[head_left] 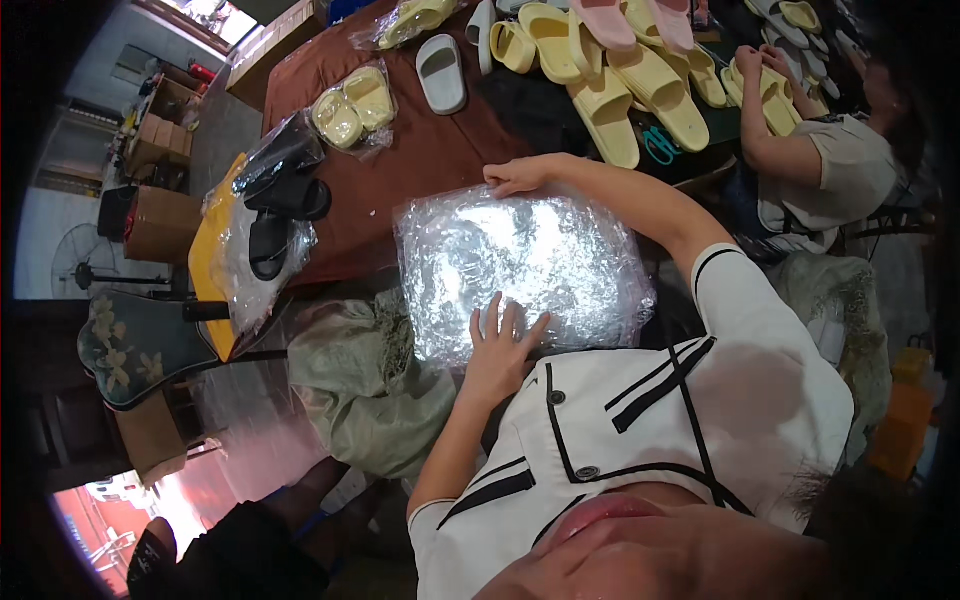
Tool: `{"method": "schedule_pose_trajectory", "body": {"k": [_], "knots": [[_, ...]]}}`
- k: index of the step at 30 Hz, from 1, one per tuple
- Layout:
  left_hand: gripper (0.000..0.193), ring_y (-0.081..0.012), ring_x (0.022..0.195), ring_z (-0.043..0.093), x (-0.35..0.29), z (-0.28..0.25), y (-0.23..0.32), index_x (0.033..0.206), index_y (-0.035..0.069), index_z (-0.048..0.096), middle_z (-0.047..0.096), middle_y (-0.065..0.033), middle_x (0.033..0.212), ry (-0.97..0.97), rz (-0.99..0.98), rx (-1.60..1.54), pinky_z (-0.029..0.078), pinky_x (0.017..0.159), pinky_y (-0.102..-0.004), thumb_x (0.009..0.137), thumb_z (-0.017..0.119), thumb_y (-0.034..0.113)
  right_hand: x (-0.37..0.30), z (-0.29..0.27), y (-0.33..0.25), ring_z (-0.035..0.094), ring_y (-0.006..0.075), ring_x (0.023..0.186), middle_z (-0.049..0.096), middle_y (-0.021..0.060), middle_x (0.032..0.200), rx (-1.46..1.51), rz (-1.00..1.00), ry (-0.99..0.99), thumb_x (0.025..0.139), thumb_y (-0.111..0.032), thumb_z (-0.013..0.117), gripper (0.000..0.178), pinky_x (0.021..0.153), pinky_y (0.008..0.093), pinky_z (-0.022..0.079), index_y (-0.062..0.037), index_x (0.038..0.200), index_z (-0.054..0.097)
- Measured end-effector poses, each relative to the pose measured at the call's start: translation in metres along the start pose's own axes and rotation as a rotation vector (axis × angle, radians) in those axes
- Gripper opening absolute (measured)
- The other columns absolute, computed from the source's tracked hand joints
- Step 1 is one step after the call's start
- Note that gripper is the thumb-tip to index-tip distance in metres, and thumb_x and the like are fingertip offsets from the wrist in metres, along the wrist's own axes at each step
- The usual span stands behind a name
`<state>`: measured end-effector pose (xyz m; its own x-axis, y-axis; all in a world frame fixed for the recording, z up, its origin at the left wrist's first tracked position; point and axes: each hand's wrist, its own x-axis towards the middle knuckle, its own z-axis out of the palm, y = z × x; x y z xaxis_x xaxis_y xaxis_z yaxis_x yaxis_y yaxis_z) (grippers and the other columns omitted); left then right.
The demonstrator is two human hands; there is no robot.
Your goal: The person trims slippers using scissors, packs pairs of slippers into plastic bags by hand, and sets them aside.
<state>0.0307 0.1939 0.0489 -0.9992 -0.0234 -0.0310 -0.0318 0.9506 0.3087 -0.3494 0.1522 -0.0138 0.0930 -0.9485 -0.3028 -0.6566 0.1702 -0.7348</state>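
A thick stack of clear, shiny plastic bags (590, 270) lies in front of me, at the near edge of the brown-covered table. My left hand (497, 355) rests flat on the near part of the stack, its fingers spread. Reaching over from the right, my right hand (518, 176) is at the far edge of the stack, fingers bent and closed on the plastic there. Glare on the wrinkled film hides where one bag ends and another begins.
Left on the brown cloth (350, 215) are bagged yellow slippers (355, 105) and black slippers (285, 195). A grey slipper (441, 75) and several yellow slides (655, 95) lie beyond, near teal scissors (660, 146). At right, a co-worker (835, 165) handles yellow slippers. A pale sack (365, 390) stands left.
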Motion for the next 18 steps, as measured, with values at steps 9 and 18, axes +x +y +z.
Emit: {"method": "schedule_pose_trajectory", "body": {"k": [9,18], "knots": [[0.070,-0.0476,0.140,0.036,-0.015,0.019,-0.006,0.154,0.025,0.042,0.047,-0.0259,0.141,0.091,-0.024,0.096,0.030,0.111,-0.0669,0.088,0.057,0.005,0.000,0.010,0.007,0.050,0.0144,0.092,0.055,0.0038,0.097,0.154,-0.100,0.001,0.097,-0.030,0.067,0.031,0.082,0.0334,0.043,-0.0075,0.107,0.048],[0.045,-0.0311,0.111,0.059,-0.004,0.052,-0.010,0.129,0.009,0.062,0.060,-0.0125,0.115,0.310,-0.036,0.131,0.049,0.088,-0.0434,0.084,0.061,0.007,-0.009,0.004,-0.016,0.049,0.0102,0.087,0.054,-0.0005,0.092,0.236,-0.176,0.080,0.087,-0.013,0.073,0.025,0.075,0.0287,0.042,-0.0063,0.098,0.051]]}}
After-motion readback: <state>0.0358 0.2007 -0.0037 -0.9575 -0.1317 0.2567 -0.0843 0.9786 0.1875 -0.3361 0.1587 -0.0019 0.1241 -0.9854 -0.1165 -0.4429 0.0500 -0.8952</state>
